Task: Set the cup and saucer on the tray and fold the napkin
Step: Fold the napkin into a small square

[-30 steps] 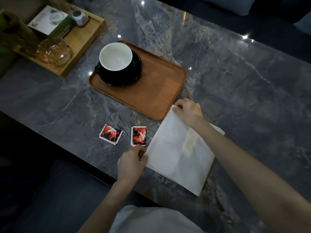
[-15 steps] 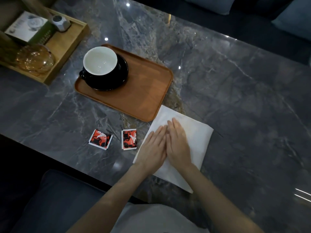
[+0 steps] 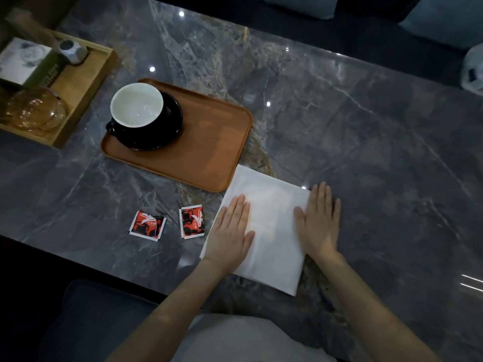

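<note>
A black cup with a white inside (image 3: 136,105) stands on a black saucer (image 3: 167,131) at the left end of the brown wooden tray (image 3: 209,152). A white napkin (image 3: 269,226) lies flat on the marble table, its far corner touching the tray's near right corner. My left hand (image 3: 231,231) presses flat on the napkin's left edge, fingers together. My right hand (image 3: 317,218) lies flat on its right edge, partly on the table. Neither hand holds anything.
Two red and black sachets (image 3: 147,226) (image 3: 192,222) lie left of the napkin. A lighter wooden box tray (image 3: 86,84) at the far left holds an amber glass jar (image 3: 34,111), a box and a small grey object. A dark cushion sits below the table's near edge.
The napkin was folded over and my hands came together on its middle. Now they have slid apart to its left and right edges, smoothing it flat.
</note>
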### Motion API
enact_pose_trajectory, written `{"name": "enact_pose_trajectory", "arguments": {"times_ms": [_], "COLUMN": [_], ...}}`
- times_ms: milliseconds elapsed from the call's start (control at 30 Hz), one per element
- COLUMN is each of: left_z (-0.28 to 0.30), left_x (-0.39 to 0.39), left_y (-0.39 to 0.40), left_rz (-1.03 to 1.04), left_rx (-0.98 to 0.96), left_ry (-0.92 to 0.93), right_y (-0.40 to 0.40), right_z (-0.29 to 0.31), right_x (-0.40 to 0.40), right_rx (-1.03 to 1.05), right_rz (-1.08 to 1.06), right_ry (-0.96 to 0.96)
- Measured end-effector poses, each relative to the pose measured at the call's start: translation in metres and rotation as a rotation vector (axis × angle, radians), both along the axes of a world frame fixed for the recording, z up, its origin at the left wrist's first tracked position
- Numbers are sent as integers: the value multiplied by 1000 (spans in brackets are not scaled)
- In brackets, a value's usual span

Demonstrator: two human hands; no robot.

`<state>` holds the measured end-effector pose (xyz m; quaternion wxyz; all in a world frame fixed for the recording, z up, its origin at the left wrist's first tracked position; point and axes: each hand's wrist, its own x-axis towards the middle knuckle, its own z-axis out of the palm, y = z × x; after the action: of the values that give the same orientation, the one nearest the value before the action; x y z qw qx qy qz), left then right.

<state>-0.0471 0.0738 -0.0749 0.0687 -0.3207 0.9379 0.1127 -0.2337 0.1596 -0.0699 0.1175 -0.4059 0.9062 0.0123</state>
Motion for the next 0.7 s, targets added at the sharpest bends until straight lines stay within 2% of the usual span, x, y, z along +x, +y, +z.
{"name": "enact_pose_trajectory", "arguments": {"times_ms": [167,267,400,567,700], "left_z": [-1,-1,-1,-1,3], "left_x": [0,1,-1,0,-3], "left_y": [-1,0,0,1,-3], "left_rz": [-9,-5,2,13,2], "left_rx": [1,3,-9,-25,-16], "left_ry": [11,-6,-13,-10,52], "right_y": [10,24,47,69,68], "right_z": [6,4,-3,0,5], "right_x": [58,81,71,47,31], "right_rx": [-26,54,103,-14,-193], "right_rz": [251,264,270,249,290], "right_ry": [-23,-92,-81,-147,-159]}}
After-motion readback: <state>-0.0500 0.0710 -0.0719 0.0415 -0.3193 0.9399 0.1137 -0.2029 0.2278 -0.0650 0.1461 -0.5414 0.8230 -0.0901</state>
